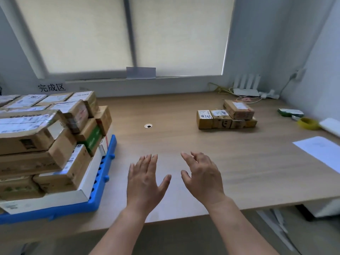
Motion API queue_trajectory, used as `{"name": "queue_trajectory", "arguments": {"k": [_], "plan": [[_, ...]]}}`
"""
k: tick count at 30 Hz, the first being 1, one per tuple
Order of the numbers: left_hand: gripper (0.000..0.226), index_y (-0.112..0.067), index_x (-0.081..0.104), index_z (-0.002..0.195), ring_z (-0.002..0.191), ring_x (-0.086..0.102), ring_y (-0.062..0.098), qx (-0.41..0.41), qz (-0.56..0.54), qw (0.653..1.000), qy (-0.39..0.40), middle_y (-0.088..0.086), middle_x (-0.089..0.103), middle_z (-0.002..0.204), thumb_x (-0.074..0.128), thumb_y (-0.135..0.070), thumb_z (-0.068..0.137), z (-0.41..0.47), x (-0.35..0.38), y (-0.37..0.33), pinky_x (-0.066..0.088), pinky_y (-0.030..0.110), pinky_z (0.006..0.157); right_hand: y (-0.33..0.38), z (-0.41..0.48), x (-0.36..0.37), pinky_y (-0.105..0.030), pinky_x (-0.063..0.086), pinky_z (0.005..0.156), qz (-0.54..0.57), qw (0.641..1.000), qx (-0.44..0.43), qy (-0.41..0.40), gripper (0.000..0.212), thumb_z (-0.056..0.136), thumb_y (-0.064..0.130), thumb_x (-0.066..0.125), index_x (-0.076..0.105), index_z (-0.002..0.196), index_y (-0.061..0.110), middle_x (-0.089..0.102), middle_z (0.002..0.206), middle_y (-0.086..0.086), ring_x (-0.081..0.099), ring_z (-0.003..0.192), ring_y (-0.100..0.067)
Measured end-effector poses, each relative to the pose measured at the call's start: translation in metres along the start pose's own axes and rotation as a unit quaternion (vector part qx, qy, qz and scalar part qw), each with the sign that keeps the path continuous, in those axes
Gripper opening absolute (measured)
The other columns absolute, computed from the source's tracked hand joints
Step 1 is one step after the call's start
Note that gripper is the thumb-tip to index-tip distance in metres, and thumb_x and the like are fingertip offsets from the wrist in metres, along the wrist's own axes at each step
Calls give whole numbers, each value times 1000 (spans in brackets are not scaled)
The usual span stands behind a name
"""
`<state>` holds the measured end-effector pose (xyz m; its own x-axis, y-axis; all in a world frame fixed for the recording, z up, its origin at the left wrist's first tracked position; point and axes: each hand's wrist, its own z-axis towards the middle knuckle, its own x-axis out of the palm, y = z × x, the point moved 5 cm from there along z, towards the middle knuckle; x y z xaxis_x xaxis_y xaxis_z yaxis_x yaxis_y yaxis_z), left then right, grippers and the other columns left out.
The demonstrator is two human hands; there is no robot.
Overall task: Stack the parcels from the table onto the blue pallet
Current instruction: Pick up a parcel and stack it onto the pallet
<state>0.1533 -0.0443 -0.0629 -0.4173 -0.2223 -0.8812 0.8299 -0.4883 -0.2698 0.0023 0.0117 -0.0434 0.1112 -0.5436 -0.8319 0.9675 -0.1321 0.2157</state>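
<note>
Two bare hands are hovering over the light wooden table (184,144), and neither one is holding or touching anything. The left hand (145,181) is spreading out flat, with its fingers straight and the thumb sticking out wide. The right hand (202,179) is hanging more relaxed, with its fingers loosely bent. They're sitting just beside each other near the front edge, not touching.

One clump of small brown cardboard parcels (226,117) is waiting on the far right part of the table, well apart from both hands. I'm counting five, though the ones underneath are blurring together, so it could be four. One is lying on top of the right-hand ones and the rest are sitting side by side, touching.

One blue plastic pallet (107,162) is sitting at the left edge of the table. It's carrying a pile of brown cardboard parcels (36,137) several layers high, at least ten of them, all resting on one flat white box (55,199).

Also lying around are one round cable hole (148,126) mid-table, and on the right one yellow tape roll (309,123) and one white sheet of paper (320,150). One white router (246,88) is standing in the back corner.
</note>
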Motion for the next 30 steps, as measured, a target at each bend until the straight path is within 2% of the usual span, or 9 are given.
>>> {"name": "queue_trajectory", "arguments": {"k": [6,11,17,21,27,30], "plan": [[80,-23,18,151,147,13,18,52,-45,997,41,-2,20,158,27,-67,85,19,43,-84,1,35,116,-88,-9,-21,-39,58,68,-42,998,44,-9,61,61,24,87,67,118,15,70,105,-13,69,91,-28],[77,-26,5,152,147,2,14,89,-64,992,68,-5,7,160,33,-63,92,46,75,-135,-3,28,116,-149,-6,-28,-39,57,72,-67,993,92,-14,62,63,24,86,66,120,14,69,107,-13,69,94,-29],[77,-27,3,152,147,3,14,105,-89,985,100,-4,5,160,35,-63,92,88,122,-178,6,29,117,-211,17,-18,-37,57,70,-97,987,127,-2,64,59,26,87,67,118,13,70,103,-13,69,90,-28],[78,-24,12,152,146,12,17,111,-105,984,97,-1,14,159,35,-64,90,136,152,-204,12,32,117,-257,51,-8,-38,57,68,-106,985,133,11,64,55,26,87,68,116,14,70,102,-14,69,88,-29],[79,-23,16,152,146,13,18,93,-85,987,102,1,15,159,29,-68,89,206,186,-226,13,34,116,-313,108,6,-39,56,70,-130,978,152,49,67,54,30,87,68,117,15,69,107,-15,69,90,-31],[77,-25,8,152,147,5,17,87,-79,985,125,-1,6,160,34,-64,91,234,206,-234,8,33,117,-338,129,16,-43,55,77,-136,975,160,66,72,57,32,85,64,124,16,65,118,-19,66,98,-33]]}}
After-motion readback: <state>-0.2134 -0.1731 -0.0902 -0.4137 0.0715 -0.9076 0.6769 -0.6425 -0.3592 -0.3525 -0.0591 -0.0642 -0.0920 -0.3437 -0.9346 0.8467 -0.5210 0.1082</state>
